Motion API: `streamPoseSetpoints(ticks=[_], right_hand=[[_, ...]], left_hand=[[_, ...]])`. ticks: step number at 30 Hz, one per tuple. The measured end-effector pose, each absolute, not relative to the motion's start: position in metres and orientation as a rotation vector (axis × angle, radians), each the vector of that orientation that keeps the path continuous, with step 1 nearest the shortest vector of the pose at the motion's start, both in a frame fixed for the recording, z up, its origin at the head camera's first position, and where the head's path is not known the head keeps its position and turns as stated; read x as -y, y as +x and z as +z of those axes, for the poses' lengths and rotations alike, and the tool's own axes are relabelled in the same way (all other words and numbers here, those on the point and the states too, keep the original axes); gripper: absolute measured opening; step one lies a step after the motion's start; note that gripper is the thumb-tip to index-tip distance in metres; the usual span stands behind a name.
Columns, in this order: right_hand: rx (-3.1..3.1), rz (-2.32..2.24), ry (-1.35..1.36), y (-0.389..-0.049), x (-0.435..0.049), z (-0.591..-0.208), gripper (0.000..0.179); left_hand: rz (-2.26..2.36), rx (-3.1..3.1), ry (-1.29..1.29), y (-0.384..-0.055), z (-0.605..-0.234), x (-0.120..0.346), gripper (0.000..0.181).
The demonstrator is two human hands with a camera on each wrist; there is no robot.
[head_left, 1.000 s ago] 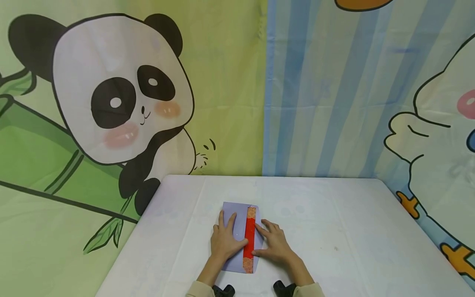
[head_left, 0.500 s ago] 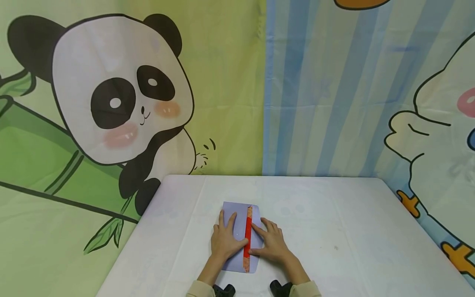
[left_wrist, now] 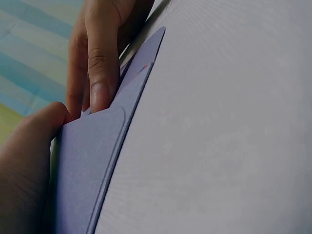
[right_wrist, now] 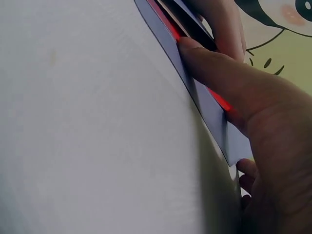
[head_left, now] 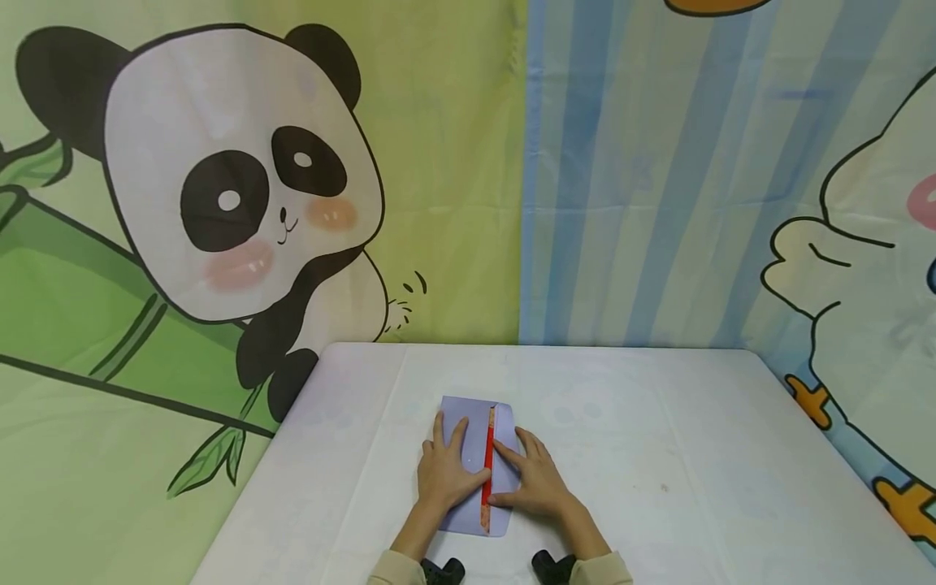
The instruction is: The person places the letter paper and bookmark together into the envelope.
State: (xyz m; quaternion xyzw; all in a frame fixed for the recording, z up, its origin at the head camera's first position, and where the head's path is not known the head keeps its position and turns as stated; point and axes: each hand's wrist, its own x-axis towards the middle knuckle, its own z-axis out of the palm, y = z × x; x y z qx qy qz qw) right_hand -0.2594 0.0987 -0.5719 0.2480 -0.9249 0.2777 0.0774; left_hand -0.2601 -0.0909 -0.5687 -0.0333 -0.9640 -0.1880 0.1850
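A purple envelope (head_left: 475,435) lies lengthwise on the table, its flap (head_left: 504,418) folded out to the right. A red card with orange patterned ends (head_left: 490,439) shows as a thin strip along the envelope's mouth, the rest hidden inside. My left hand (head_left: 442,478) rests spread on the envelope, thumb at the mouth's edge. In the right wrist view the mouth gapes a little beside that thumb. My right hand (head_left: 539,481) presses index finger and thumb against the red card's outer edge (right_wrist: 168,22), over the flap. In the left wrist view, right fingertips meet the envelope's opening (left_wrist: 87,117).
A white-covered table (head_left: 658,431) surrounds the envelope. Black wrist cameras (head_left: 443,572) show below both wrists. Behind the table hangs a cartoon cloth with a panda (head_left: 241,179) and blue stripes.
The red card has slid leftward into the envelope, its visible strip getting much narrower. My right hand has moved slightly left with it; the left hand has stayed in place.
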Motion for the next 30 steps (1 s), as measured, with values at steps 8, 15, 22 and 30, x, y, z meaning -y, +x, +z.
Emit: streamPoseSetpoints(ticks=[8, 15, 22, 30], right_hand=[[2.770, 0.805, 0.733, -0.2566, -0.0960, -0.5719, 0.090], [2.779, 0.797, 0.711, -0.2540, -0.0948, -0.5709, 0.088], [2.741, 0.767, 0.725, -0.2523, -0.0950, -0.5713, 0.089], [2.757, 0.750, 0.728, -0.2520, -0.0958, -0.5719, 0.090]], left_hand=[[-0.508, 2.713, -0.109, -0.2618, -0.5672, 0.0914, 0.091], [-0.503, 2.716, -0.105, -0.2617, -0.5676, 0.0916, 0.091], [-0.500, 2.727, -0.107, -0.2616, -0.5687, 0.0920, 0.089], [-0.487, 2.723, -0.131, -0.2608, -0.5686, 0.0920, 0.089]])
